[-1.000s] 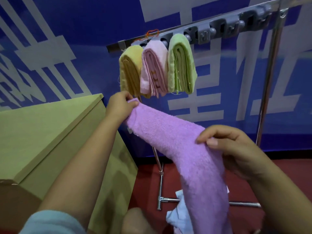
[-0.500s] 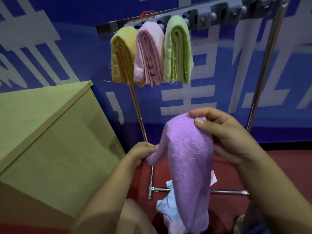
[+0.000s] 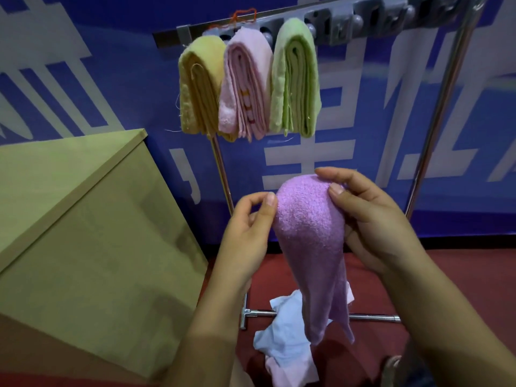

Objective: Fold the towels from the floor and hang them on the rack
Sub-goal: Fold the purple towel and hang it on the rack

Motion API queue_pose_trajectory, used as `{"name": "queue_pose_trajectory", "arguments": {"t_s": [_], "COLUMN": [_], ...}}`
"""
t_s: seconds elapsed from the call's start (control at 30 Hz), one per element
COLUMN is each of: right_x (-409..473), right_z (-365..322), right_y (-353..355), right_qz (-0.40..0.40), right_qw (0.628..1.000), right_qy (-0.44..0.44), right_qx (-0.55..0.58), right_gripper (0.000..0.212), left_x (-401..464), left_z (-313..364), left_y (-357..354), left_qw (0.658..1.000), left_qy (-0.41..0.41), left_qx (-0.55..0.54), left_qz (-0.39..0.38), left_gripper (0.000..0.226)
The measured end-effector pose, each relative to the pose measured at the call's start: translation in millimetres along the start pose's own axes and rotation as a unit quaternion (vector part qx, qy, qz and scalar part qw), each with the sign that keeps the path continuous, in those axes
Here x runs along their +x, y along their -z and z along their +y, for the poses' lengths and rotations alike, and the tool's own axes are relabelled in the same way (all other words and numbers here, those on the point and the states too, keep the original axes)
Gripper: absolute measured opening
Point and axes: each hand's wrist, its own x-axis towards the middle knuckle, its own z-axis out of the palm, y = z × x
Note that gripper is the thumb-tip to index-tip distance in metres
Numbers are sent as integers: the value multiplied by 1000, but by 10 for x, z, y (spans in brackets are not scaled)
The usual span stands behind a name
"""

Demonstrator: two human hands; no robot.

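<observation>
A purple towel [image 3: 312, 247] hangs doubled over in front of me, its ends dangling toward the floor. My right hand [image 3: 371, 219] grips its folded top from the right. My left hand [image 3: 248, 230] pinches the top's left edge between thumb and fingers. Above, the metal rack [image 3: 444, 107] carries three folded towels side by side on its top bar: a yellow towel [image 3: 199, 88], a pink towel [image 3: 245, 85] and a green towel [image 3: 296, 79]. On the red floor below lie a light blue towel [image 3: 282, 331] and a pale pink towel [image 3: 290, 370], crumpled.
A tan wooden cabinet [image 3: 83, 219] stands at the left, close to the rack's left post. The rack's base bar [image 3: 371, 317] runs across the floor behind the crumpled towels. Grey clips [image 3: 363, 20] line the top bar right of the green towel. A blue banner wall is behind.
My left hand came down from the towel's far end and up to the folded top, so the towel now hangs doubled between both hands. The view tilted slightly downward.
</observation>
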Motion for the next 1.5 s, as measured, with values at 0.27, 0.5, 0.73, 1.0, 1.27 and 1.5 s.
{"name": "queue_pose_trajectory", "arguments": {"t_s": [0.27,0.5,0.73,1.0,1.27,1.5], "right_x": [-36,-130,-57,44,-61,-151], "right_z": [0,-4,-26,-124,-219,-103], "right_y": [10,-8,-76,-119,-38,74], "right_qz": [-16,-52,-78,-72,-74,-103], "right_qw": [999,996,996,981,993,991], "right_qy": [-5,-38,-50,-62,14,54], "right_qx": [-48,-69,18,168,87,-67], "right_gripper": [29,29,27,28,40,52], "left_x": [-51,2,35,-105,-71,12], "left_z": [131,185,159,214,429,598], "left_y": [-65,22,40,47,-48,-145], "left_qw": [994,986,988,985,984,988], "left_qy": [0,-35,-12,-47,-53,-56], "left_qx": [-105,-164,-140,-163,-172,-143], "left_qz": [-24,19,59,-22,5,11], "left_gripper": [51,57,35,61,52,50]}}
